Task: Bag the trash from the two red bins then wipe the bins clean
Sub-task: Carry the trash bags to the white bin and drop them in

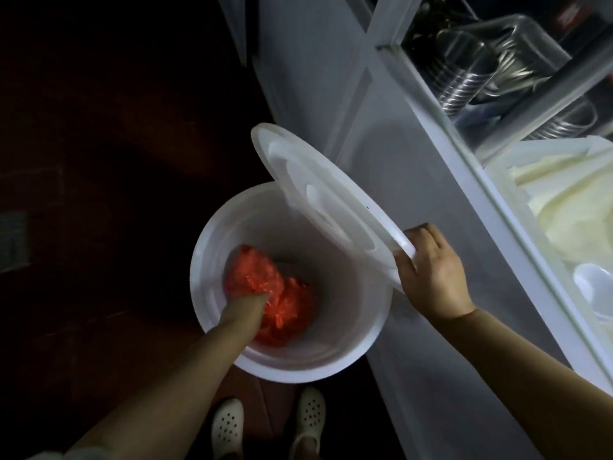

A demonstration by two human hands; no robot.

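1. A white round bin (365, 313) stands on the dark floor (99, 127), centre of the frame, just left of a pale cabinet front (414, 227).
2. A red-orange crumpled plastic bag (282, 293) lies in the bottom of the bin, toward its left wall.
3. The left hand (245, 303) is plunged into the bin and buried in the bag; its fingers are hidden by the plastic, so I cannot tell whether they are curled or spread.
4. The right hand (431, 273) grips the lower edge of the white round lid (318, 200): fingers curled over the rim, thumb underneath.
5. The lid is tilted up and to the right, covering the bin's upper right rim and leaning across the cabinet front.
6. Upper right of the frame: an open shelf or drawer with stacked metal cups (461, 71) in a clear container.
7. Right edge: a white tray (497, 167) holding pale, cream-coloured material; what it is I cannot tell.
8. Bottom centre: two white perforated shoes (265, 423) on the floor, just below the bin.
9. Left half of the frame is very dark; detail there is lost.
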